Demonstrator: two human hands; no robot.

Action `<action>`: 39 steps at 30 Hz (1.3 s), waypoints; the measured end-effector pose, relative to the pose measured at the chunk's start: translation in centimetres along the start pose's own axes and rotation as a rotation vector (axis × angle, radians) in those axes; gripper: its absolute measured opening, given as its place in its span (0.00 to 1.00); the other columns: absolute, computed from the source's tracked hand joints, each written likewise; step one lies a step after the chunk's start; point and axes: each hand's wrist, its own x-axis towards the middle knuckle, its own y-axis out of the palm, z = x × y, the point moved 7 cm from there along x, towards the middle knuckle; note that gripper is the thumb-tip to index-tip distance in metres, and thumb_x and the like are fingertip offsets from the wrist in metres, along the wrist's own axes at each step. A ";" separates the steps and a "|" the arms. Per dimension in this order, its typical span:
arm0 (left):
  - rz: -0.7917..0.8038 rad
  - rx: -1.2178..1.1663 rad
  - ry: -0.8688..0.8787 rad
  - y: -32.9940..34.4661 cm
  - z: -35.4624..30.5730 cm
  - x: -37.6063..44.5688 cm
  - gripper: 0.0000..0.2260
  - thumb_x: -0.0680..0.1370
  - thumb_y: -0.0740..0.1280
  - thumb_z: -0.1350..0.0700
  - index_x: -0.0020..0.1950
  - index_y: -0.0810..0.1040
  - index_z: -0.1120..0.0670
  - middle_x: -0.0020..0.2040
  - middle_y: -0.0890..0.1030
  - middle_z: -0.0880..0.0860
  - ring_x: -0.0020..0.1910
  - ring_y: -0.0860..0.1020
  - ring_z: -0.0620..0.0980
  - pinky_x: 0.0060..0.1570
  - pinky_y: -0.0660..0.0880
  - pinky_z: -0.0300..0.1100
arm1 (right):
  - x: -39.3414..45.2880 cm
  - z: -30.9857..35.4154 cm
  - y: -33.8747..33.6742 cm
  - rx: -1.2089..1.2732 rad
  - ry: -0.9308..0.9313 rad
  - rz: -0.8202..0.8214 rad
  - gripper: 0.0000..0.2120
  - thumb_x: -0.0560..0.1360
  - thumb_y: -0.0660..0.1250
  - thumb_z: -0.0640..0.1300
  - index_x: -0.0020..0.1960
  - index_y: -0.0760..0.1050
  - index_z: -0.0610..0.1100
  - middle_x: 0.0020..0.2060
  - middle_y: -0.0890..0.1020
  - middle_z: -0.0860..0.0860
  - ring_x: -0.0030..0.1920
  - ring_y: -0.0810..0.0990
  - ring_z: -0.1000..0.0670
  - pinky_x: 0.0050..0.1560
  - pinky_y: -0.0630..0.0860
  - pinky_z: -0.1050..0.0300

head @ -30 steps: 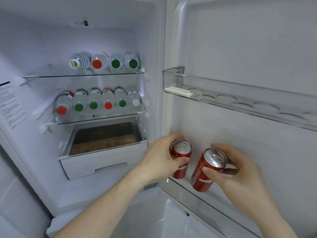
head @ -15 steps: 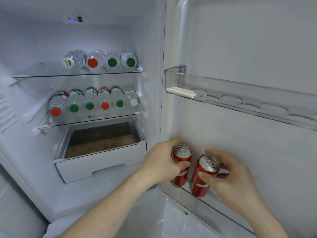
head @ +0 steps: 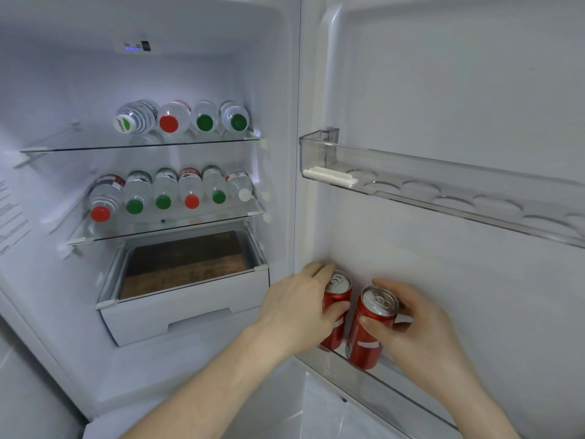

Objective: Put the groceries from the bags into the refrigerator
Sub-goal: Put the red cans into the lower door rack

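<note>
The refrigerator stands open, its door swung to the right. My left hand (head: 299, 307) is wrapped around a red soda can (head: 338, 291) at the left end of the lower door shelf (head: 395, 396). My right hand (head: 421, 331) grips a second red soda can (head: 367, 340) just to its right. Both cans are upright with silver tops, their bases down inside the clear shelf rail. Whether the bases rest on the shelf floor I cannot tell.
A clear upper door shelf (head: 459, 185) with round egg recesses juts out above the cans. Inside, water bottles (head: 183, 118) lie on the top glass shelf and several more bottles (head: 167, 194) on the second. A white drawer (head: 186, 299) sits below them.
Both hands have carried the cans down and toward the door, from above the lower shelf rail to inside it. The can in my right hand has straightened up.
</note>
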 end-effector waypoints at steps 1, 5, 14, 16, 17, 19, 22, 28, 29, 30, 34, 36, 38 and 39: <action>-0.014 -0.003 0.007 -0.2 -0.1 -0.2 0.29 0.79 0.61 0.37 0.78 0.63 0.46 0.76 0.65 0.41 0.68 0.74 0.50 0.62 0.76 0.49 | 0.0 0.1 0.1 0.001 -0.002 0.002 0.26 0.67 0.80 0.44 0.60 0.78 0.63 0.51 0.81 0.72 0.53 0.81 0.65 0.53 0.81 0.59; -0.058 -0.044 -0.002 -1.3 -0.1 -1.0 0.26 0.81 0.60 0.39 0.78 0.62 0.43 0.77 0.61 0.38 0.66 0.75 0.46 0.60 0.75 0.45 | 0.0 0.5 0.5 0.010 -0.009 0.016 0.24 0.70 0.79 0.43 0.61 0.78 0.61 0.51 0.80 0.74 0.53 0.80 0.67 0.53 0.80 0.61; -0.082 -0.141 -0.071 -2.7 2.3 -3.2 0.18 0.81 0.62 0.44 0.72 0.69 0.38 0.71 0.66 0.32 0.42 0.79 0.38 0.54 0.78 0.44 | -0.1 1.1 0.7 0.023 -0.041 -0.002 0.23 0.69 0.80 0.39 0.54 0.80 0.62 0.50 0.83 0.65 0.50 0.82 0.64 0.46 0.80 0.67; -0.074 -0.146 -0.081 -2.7 2.6 -3.7 0.18 0.81 0.62 0.45 0.71 0.70 0.38 0.70 0.68 0.32 0.41 0.78 0.38 0.53 0.78 0.44 | -0.1 1.5 0.7 0.037 -0.058 -0.013 0.23 0.69 0.80 0.37 0.53 0.80 0.62 0.51 0.83 0.63 0.50 0.82 0.64 0.43 0.79 0.71; -0.069 -0.144 -0.087 -2.6 2.8 -3.9 0.18 0.81 0.63 0.45 0.71 0.70 0.38 0.70 0.68 0.32 0.41 0.79 0.38 0.52 0.78 0.43 | -0.2 1.6 0.7 0.051 -0.061 -0.018 0.23 0.69 0.80 0.37 0.52 0.79 0.62 0.52 0.83 0.62 0.50 0.82 0.64 0.42 0.79 0.71; -0.069 -0.138 -0.102 -2.7 3.1 -4.3 0.19 0.80 0.64 0.44 0.71 0.70 0.39 0.70 0.68 0.32 0.42 0.79 0.38 0.51 0.78 0.41 | -0.4 1.8 0.7 0.044 -0.070 -0.037 0.24 0.68 0.80 0.37 0.52 0.79 0.63 0.52 0.82 0.63 0.52 0.81 0.64 0.46 0.81 0.66; -0.083 -0.126 -0.131 -3.0 3.6 -5.1 0.19 0.79 0.65 0.45 0.71 0.71 0.38 0.71 0.67 0.32 0.42 0.79 0.38 0.51 0.78 0.41 | -0.7 1.9 0.3 0.015 -0.080 -0.070 0.24 0.67 0.81 0.40 0.53 0.79 0.63 0.54 0.80 0.66 0.55 0.80 0.62 0.53 0.82 0.56; -0.136 -0.108 -0.195 -4.3 4.6 -7.3 0.19 0.79 0.66 0.46 0.70 0.71 0.38 0.72 0.68 0.33 0.43 0.78 0.38 0.53 0.78 0.42 | -2.2 3.7 -1.1 -0.005 -0.186 -0.162 0.23 0.68 0.81 0.43 0.57 0.79 0.62 0.61 0.75 0.65 0.63 0.76 0.59 0.62 0.77 0.48; -0.151 -0.109 -0.206 -4.5 4.8 -7.8 0.18 0.79 0.66 0.46 0.69 0.72 0.38 0.71 0.68 0.33 0.43 0.78 0.38 0.54 0.77 0.42 | -2.5 4.3 -1.4 0.007 -0.228 -0.185 0.22 0.68 0.80 0.42 0.56 0.80 0.61 0.61 0.76 0.63 0.64 0.76 0.57 0.62 0.77 0.47; -0.169 -0.110 -0.218 -4.7 5.0 -8.3 0.18 0.79 0.66 0.46 0.69 0.72 0.38 0.70 0.69 0.32 0.44 0.78 0.38 0.55 0.77 0.43 | -2.8 5.0 -1.6 0.035 -0.268 -0.196 0.20 0.69 0.80 0.41 0.55 0.81 0.60 0.61 0.78 0.62 0.63 0.78 0.55 0.62 0.77 0.46; -0.217 -0.087 -0.314 -5.3 5.5 -11.0 0.18 0.79 0.66 0.46 0.68 0.73 0.38 0.69 0.68 0.29 0.48 0.77 0.38 0.51 0.78 0.42 | -3.7 7.1 0.0 0.165 -0.383 -0.015 0.20 0.70 0.78 0.35 0.52 0.82 0.58 0.55 0.82 0.58 0.57 0.82 0.51 0.53 0.81 0.50; -0.226 -0.060 -0.381 -5.4 5.8 -12.7 0.18 0.78 0.67 0.45 0.69 0.72 0.37 0.68 0.67 0.28 0.51 0.76 0.36 0.51 0.78 0.41 | -4.1 7.7 2.0 0.157 -0.415 0.158 0.18 0.72 0.77 0.38 0.54 0.81 0.59 0.55 0.82 0.59 0.56 0.82 0.51 0.51 0.81 0.50; -0.236 -0.028 -0.444 -5.5 6.1 -15.0 0.19 0.78 0.66 0.44 0.69 0.71 0.37 0.70 0.67 0.29 0.55 0.75 0.35 0.57 0.76 0.41 | -4.7 7.8 4.2 0.076 -0.452 0.352 0.17 0.73 0.76 0.45 0.59 0.79 0.60 0.60 0.79 0.62 0.62 0.79 0.56 0.59 0.78 0.56; -0.237 -0.003 -0.477 -5.5 6.2 -16.2 0.20 0.78 0.66 0.44 0.70 0.71 0.37 0.70 0.67 0.29 0.60 0.73 0.35 0.61 0.74 0.41 | -5.1 7.5 5.2 0.030 -0.470 0.444 0.19 0.74 0.75 0.49 0.62 0.77 0.61 0.64 0.76 0.65 0.66 0.75 0.60 0.63 0.75 0.59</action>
